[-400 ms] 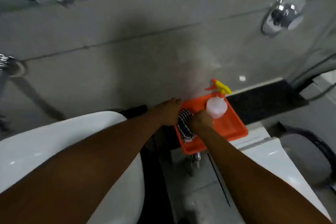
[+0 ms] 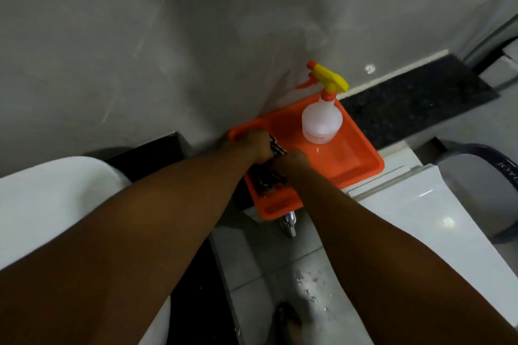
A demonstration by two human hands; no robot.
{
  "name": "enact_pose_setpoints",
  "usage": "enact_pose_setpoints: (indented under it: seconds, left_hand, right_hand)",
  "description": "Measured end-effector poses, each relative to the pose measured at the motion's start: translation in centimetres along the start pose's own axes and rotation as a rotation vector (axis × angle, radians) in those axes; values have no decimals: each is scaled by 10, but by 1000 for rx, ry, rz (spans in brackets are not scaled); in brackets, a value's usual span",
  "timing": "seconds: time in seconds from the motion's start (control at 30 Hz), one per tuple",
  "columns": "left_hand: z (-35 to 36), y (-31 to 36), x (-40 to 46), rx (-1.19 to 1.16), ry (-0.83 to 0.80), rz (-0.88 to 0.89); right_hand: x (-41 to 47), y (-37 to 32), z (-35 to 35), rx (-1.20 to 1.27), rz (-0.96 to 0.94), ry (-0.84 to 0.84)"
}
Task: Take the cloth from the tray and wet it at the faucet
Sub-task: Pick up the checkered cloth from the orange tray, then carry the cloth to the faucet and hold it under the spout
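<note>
Cloth (image 2: 276, 148), dark with pale checks, lies bunched at the left end of an orange tray (image 2: 356, 159) that sits on a ledge against a grey wall. Both hands are on it. The left hand (image 2: 253, 145) is curled over the cloth's far edge, next to the tray's left rim, and the right hand (image 2: 293, 161) is closed on the cloth from the other side. More dark folds (image 2: 266, 180) show below the wrists, still inside the tray. A clear spray bottle (image 2: 321, 120) with a yellow and orange trigger stands upright at the tray's back corner, apart from the hands.

The step in hand looks like the first one: gathering the cloth to lift it out. It has not left the tray. A small chrome faucet (image 2: 290, 223) pokes out just below the tray's front edge (most of it is hidden by the tray), with wet tiled floor (image 2: 308, 286) beneath it. The next move likely calls for raising the cloth clear of the rim without nudging the tray or bottle, then lowering it under the faucet.
</note>
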State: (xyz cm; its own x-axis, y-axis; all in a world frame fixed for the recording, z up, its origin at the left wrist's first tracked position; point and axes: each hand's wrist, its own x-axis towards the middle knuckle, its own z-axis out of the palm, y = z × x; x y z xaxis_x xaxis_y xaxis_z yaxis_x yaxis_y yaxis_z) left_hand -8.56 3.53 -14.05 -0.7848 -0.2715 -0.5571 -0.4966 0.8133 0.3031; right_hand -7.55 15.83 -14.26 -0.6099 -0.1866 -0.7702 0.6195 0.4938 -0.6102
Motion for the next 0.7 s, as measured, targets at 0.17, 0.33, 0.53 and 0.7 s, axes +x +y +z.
enact_pose_setpoints:
  seconds: [0.17, 0.33, 0.53, 0.7]
  left_hand:
    - [-16, 5, -5, -108, 97, -126]
    - [-81, -11, -56, -890, -23, -186]
    - [-186, -43, -163, -1255, 46, -64]
    - [-275, -89, -277, -1466, 170, 173]
  right_hand:
    - [-12, -25, -12, 49, 115, -46]
    - [-61, -67, -25, 42, 20, -124]
    - [-163, -152, -13, 13, -304, -266]
    - [-268, -205, 44, 66, -449, -489]
